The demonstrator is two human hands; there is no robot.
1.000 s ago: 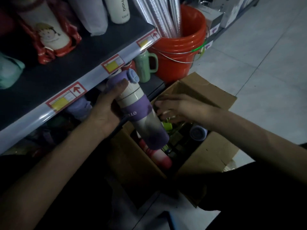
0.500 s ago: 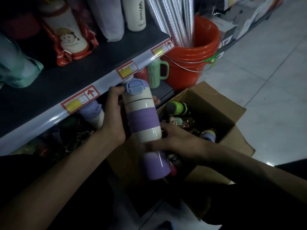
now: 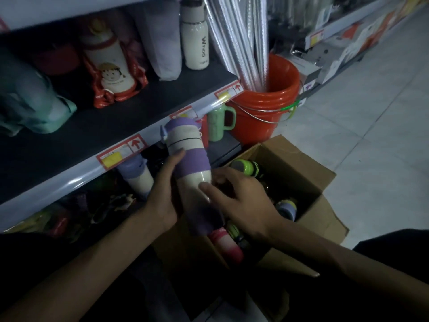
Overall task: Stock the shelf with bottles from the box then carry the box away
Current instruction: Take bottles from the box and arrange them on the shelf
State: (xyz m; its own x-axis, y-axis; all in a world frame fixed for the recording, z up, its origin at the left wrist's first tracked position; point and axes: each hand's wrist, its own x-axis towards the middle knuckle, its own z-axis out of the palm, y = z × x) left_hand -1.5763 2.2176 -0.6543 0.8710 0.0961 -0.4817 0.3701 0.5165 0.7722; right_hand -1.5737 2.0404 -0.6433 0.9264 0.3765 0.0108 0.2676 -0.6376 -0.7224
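The tall bottle banded in purple and cream, with a purple flip lid [image 3: 189, 163], is located at the centre of the frame. It is tilted, with its lid toward the upper left, just in front of the grey front rail of the dark shelf [image 3: 69, 182], and its purple base is above the near left part of the open brown cardboard box [image 3: 308, 163]. The left hand [image 3: 162, 196] grips the bottle from the left, the thumb lying across the upper purple band and the palm against the body. The right hand [image 3: 241, 203] holds the bottle from the right: the thumb presses on the lower cream band and the fingers curve round the far side. Both hands are therefore closed on the same bottle. Inside the box lie further bottles, including a dark bottle with a lime-green cap [image 3: 246, 167] at the far side, a purple-capped bottle [image 3: 287, 208] at the right wall and a pink bottle [image 3: 226, 242] at the near side. A second purple-and-cream bottle [image 3: 137, 175] stands on the lower level beneath the rail, left of the held bottle. On the shelf above stand a cream bottle with dark lettering [image 3: 194, 40] and a white bottle with a cartoon figure and red strap [image 3: 109, 63]. At the upper centre right, an orange plastic bucket [image 3: 267, 105] holds silver rolls [image 3: 246, 43]; a pale green handled mug [image 3: 218, 124] stands just left of it.
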